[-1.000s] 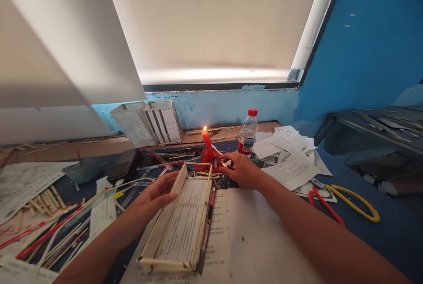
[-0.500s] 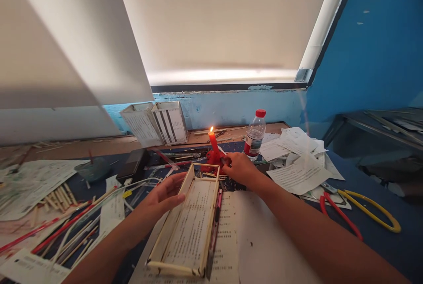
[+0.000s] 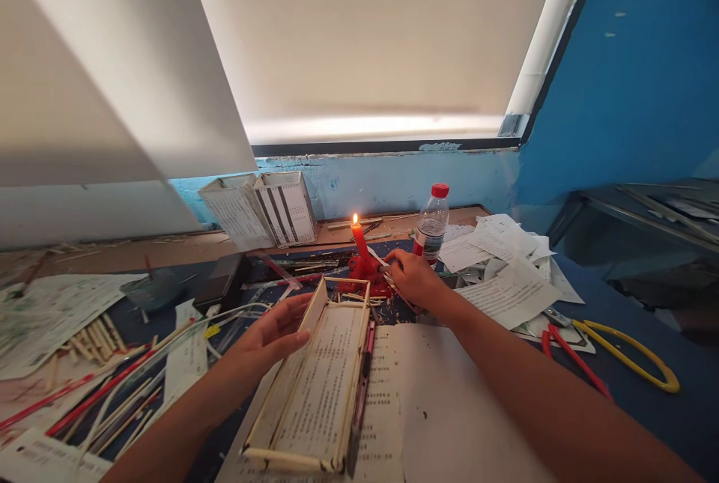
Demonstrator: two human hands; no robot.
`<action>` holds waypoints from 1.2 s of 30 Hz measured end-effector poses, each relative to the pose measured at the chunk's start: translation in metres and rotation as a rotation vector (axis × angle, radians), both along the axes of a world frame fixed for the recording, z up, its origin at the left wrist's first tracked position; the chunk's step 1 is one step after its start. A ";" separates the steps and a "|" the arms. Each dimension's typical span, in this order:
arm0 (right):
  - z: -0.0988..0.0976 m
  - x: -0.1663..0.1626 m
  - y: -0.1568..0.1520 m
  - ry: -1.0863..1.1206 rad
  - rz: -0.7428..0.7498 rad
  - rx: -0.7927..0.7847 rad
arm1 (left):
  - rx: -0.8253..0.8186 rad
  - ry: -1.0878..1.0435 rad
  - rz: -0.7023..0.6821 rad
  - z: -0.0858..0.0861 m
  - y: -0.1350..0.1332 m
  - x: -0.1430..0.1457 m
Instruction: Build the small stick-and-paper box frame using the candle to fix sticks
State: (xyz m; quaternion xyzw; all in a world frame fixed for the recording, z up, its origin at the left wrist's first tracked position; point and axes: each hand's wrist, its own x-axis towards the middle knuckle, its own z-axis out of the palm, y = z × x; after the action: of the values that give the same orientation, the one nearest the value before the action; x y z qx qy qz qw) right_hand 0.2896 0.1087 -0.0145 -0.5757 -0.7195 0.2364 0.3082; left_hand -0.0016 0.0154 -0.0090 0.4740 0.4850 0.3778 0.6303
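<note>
A long open box [image 3: 317, 386], built of thin wooden sticks with printed-paper walls, lies on an open book [image 3: 460, 408]. My left hand [image 3: 275, 341] grips its left wall, the thumb over the edge and the fingers along the outside. Beyond the box a lit red candle [image 3: 359, 240] stands in a mound of red wax [image 3: 362, 269]. My right hand [image 3: 416, 277] is just right of the wax, its fingers pinched on a thin pale strip [image 3: 377, 257] that slants toward the candle. The strip's kind is unclear. A pinkish pen [image 3: 368, 359] lies along the box's right side.
A red-capped bottle [image 3: 432, 225] stands behind my right hand, beside loose papers [image 3: 505, 273]. Pliers with red and yellow handles [image 3: 623, 352] lie right. Two paper-covered boxes [image 3: 284, 210] stand at the back. Sticks [image 3: 98, 341], a white cable [image 3: 162, 352] and a black box [image 3: 222, 281] are left.
My right hand has shifted slightly right, away from the wax, with the pale strip still at its fingers. My left hand keeps its place on the box. The view has moved slightly.
</note>
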 end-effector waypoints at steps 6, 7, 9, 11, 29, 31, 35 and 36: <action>0.008 0.004 -0.004 0.214 0.055 -0.135 | 0.020 0.040 -0.001 0.000 0.001 -0.003; 0.009 0.004 -0.005 0.250 0.065 -0.154 | 0.023 0.047 -0.001 0.000 0.001 -0.003; 0.011 0.003 -0.006 0.320 0.078 -0.186 | 0.024 0.056 -0.003 0.001 0.000 -0.002; 0.013 0.003 -0.006 0.387 0.090 -0.208 | 0.027 0.050 -0.008 0.002 -0.001 -0.002; 0.021 0.000 -0.012 0.530 0.088 -0.144 | -0.030 -0.031 -0.016 0.005 -0.003 0.001; 0.018 0.000 -0.010 0.554 0.086 -0.114 | -0.024 -0.032 -0.003 0.002 -0.001 0.000; 0.012 0.002 -0.005 0.613 0.057 -0.065 | -0.033 -0.030 0.001 -0.001 0.000 -0.001; 0.011 0.002 -0.004 0.631 0.047 -0.058 | -0.036 -0.024 -0.001 -0.002 0.000 -0.002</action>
State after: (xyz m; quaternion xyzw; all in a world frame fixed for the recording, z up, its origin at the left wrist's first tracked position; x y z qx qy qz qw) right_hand 0.2916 0.1048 -0.0034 -0.4657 -0.5945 0.4307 0.4941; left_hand -0.0034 0.0150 -0.0105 0.4583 0.4837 0.3745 0.6448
